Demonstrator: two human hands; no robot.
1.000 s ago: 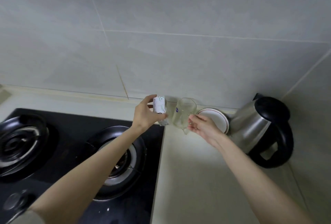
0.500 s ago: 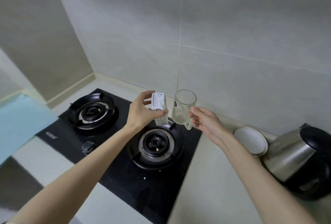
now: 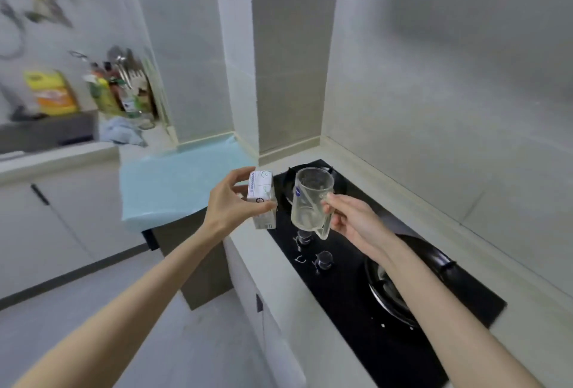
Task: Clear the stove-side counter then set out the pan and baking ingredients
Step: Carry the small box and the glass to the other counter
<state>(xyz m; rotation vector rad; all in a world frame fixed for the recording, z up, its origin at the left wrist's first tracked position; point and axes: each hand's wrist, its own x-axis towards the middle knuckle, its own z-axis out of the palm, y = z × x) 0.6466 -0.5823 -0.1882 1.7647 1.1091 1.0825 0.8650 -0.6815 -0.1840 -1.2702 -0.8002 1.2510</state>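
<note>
Left hand [image 3: 228, 201] grips carton [image 3: 263, 198], probably milk; right hand [image 3: 350, 220] holds glass mug [image 3: 310, 201].

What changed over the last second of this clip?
The left hand with the small carton and the right hand with the glass mug have carried both leftward across the stove, toward the blue-covered counter. The kettle and plate have left the view. Both grips unchanged; nothing let go.

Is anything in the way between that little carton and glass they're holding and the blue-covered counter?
Nothing visible. The left hand holds the carton and the right hand the glass mug in open air beside the blue cover; cloth and bottles lie beyond its far edge.
</note>
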